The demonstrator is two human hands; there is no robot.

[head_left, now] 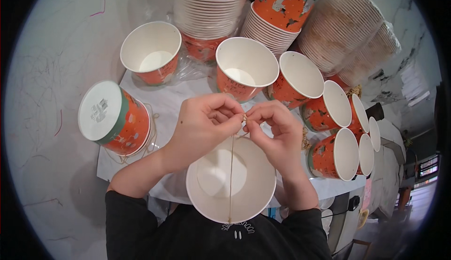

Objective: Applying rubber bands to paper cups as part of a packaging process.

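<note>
A white-lined paper cup (211,194) stands close to my chest with its mouth up. A thin tan string (231,175) runs straight across its opening, up to my fingers. My left hand (203,123) and my right hand (275,130) meet just above the cup's far rim, and both pinch the upper end of the string between thumb and fingertips. The lower end of the string passes over the near rim of the cup.
Several orange paper cups stand open on the small marble table (164,102): one (151,51) at far left, one (245,67) in the middle, a row (336,154) at right. An upside-down cup stack (112,118) lies at left. Tall cup stacks (209,6) in plastic stand behind.
</note>
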